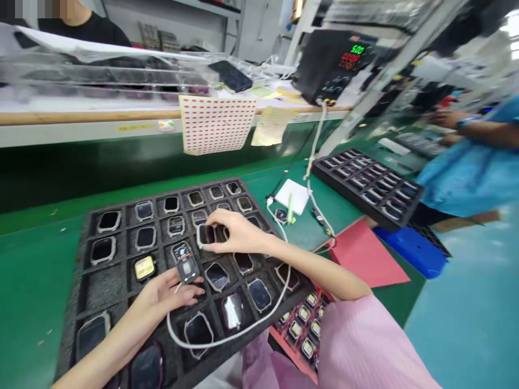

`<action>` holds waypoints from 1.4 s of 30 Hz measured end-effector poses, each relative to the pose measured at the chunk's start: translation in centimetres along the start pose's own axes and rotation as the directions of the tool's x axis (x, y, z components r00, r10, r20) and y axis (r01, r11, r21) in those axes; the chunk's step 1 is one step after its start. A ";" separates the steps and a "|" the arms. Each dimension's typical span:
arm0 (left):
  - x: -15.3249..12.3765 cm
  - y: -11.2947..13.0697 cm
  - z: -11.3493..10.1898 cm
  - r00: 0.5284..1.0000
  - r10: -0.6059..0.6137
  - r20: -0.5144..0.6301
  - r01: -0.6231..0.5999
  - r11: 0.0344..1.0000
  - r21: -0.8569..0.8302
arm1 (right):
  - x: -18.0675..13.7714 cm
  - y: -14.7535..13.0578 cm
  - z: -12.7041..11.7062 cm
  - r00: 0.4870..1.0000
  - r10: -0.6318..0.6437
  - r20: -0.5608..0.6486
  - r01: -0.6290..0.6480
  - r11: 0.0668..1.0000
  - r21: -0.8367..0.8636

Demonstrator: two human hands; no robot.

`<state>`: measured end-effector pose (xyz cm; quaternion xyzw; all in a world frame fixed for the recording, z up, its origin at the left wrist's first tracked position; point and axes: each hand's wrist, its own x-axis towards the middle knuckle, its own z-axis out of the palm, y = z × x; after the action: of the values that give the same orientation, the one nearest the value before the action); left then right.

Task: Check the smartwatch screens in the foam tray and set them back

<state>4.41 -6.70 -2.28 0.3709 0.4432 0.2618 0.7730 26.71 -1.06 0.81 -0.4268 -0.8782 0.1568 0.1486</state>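
A black foam tray point(99, 289) with square pockets holds several smartwatch bodies without straps. My left hand point(172, 292) is closed around a small black device point(188, 269) on a white cable point(227, 340). Right above that device, touching or nearly so, lies a watch with a lit screen point(181, 250). My right hand point(235, 231) pinches the edges of a silver-framed watch point(205, 236) over the tray's middle; whether it is lifted from its pocket I cannot tell. A watch with a yellow screen point(145, 267) sits in a pocket left of my left hand.
A power supply point(336, 65) with lit digits and a phone point(231, 75) are on the shelf. Another watch tray point(367, 186) lies right, near a person in blue point(478, 162). A white pad point(292, 195), a red sheet point(368, 254) and a red tray point(290, 354) are nearby.
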 end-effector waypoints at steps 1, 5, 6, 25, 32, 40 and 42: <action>0.0 0.0 -0.1 1.000 0.015 0.026 -0.015 1.000 -0.011 | -0.1 -0.5 -0.1 0.999 -0.012 -0.050 0.017 0.994 0.107; 0.5 0.0 -0.8 0.987 0.095 0.132 -0.085 0.993 -0.081 | -0.4 -2.6 0.9 0.989 -0.150 -0.011 0.150 0.969 0.197; 0.7 0.0 -1.0 0.985 0.108 0.136 -0.095 0.991 -0.098 | -0.4 -3.0 1.5 0.987 -0.159 -0.001 0.157 0.972 0.172; 1.3 -1.2 -1.3 0.970 0.240 0.031 -0.238 0.970 -0.049 | 0.8 -3.3 4.6 0.976 -0.217 -0.029 0.219 0.962 0.164; 0.9 -0.9 -1.5 0.965 0.240 0.106 -0.232 0.969 -0.081 | 0.5 -3.1 5.3 0.959 -0.261 -0.110 0.282 0.917 0.282; 1.0 -0.8 -1.6 0.968 0.219 0.125 -0.220 0.975 -0.007 | 0.3 -3.0 5.5 0.954 -0.253 -0.161 0.291 0.911 0.293; 1.0 -0.8 -1.6 0.968 0.218 0.127 -0.220 0.975 0.003 | 0.3 -2.9 5.6 0.957 -0.249 -0.152 0.284 0.913 0.294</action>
<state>3.50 -5.89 -3.97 0.4400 0.3519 0.3180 0.7626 22.27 -3.38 -3.03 -0.2822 -0.8825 0.2480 0.2831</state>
